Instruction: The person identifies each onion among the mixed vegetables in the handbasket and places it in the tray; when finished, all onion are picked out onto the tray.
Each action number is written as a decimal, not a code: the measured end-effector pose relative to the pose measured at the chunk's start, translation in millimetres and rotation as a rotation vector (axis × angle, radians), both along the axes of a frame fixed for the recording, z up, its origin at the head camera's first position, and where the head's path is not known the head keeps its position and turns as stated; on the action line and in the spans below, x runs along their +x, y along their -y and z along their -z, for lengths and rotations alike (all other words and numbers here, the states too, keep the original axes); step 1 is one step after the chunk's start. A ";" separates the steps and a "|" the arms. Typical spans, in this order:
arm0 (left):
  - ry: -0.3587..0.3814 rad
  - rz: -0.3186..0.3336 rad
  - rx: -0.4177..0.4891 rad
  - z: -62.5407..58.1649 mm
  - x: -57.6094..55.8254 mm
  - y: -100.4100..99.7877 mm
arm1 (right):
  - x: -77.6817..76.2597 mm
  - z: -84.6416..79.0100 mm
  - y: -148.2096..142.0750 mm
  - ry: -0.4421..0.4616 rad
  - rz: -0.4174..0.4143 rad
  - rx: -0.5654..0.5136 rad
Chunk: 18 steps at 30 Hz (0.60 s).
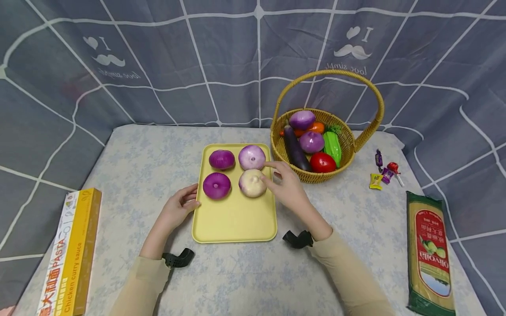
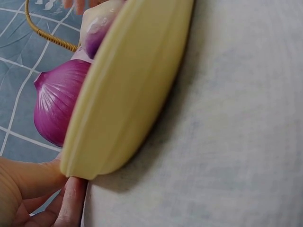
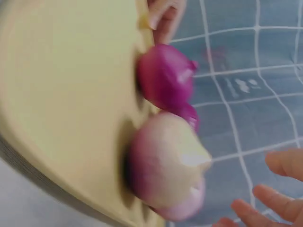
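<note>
A yellow tray (image 1: 235,221) lies on the table with two deep purple onions (image 1: 216,185) on its left side. To their right sit a pale purple onion (image 1: 251,157) and, in front of it, a whitish onion (image 1: 252,183) with purple at its base. My left hand (image 1: 178,207) pinches the tray's left edge, thumb at the rim and fingers below, as the left wrist view shows. Over the tray's right edge, beside the whitish onion, hovers my right hand (image 1: 290,186). Its fingers are spread, and the right wrist view shows a gap between them and the onions.
Behind my right hand stands a wicker basket (image 1: 312,177) with a tall handle, holding onions, an eggplant (image 1: 294,149), a tomato (image 1: 322,162) and other vegetables. Wrapped candies (image 1: 376,181) and a lollipop (image 1: 393,167) lie farther right. A pasta pack (image 1: 431,254) and a pasta box (image 1: 73,254) flank the table.
</note>
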<state>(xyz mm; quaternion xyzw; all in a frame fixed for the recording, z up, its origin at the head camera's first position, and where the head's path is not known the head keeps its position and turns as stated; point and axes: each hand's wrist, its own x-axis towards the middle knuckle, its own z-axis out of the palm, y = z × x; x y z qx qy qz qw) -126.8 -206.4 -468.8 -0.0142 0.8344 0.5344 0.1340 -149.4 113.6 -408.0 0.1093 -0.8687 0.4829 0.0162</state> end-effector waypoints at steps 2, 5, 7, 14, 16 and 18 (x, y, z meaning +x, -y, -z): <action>-0.002 0.001 0.001 0.1 0.2 -0.1 | -3.0 -7.2 -7.0 -0.025 0.026 -0.037; -0.009 0.005 0.004 0.5 0.6 -0.4 | -9.4 -16.5 -19.9 -0.042 0.076 -0.069; -0.010 0.006 0.006 0.8 0.9 -0.5 | -16.0 -19.0 -30.1 -0.052 0.106 -0.083; -0.012 0.010 0.002 0.2 0.8 -0.2 | -41.2 -20.7 -66.5 -0.071 0.223 -0.081; -0.016 0.012 0.005 -0.2 0.4 -0.1 | -47.3 -19.8 -75.7 -0.065 0.266 -0.059; -0.019 0.012 0.010 -0.5 0.1 -0.1 | -53.3 -18.3 -83.9 -0.056 0.298 -0.040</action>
